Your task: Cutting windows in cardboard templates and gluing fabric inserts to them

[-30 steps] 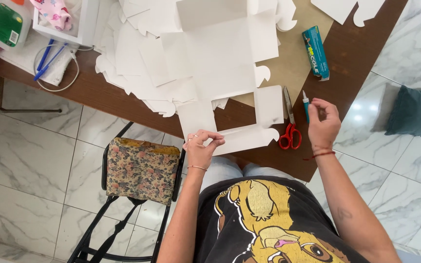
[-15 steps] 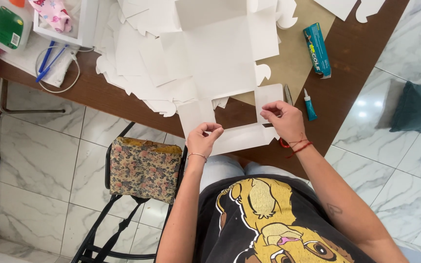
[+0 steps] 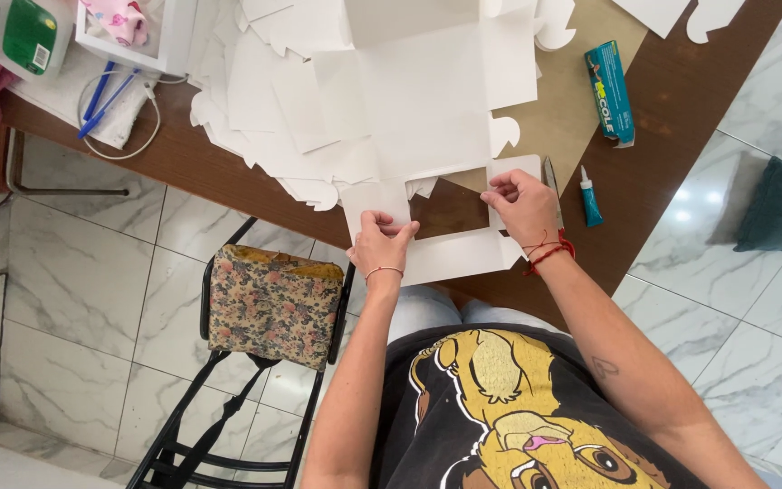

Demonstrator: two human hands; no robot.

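Glue tube (image 3: 590, 197) beside cardboard sheet (image 3: 427, 109)

We noted matt white card in the box blank (image 3: 427, 118), a smooth brown wooden table (image 3: 672, 172), and glossy marble floor tiles (image 3: 83, 299).
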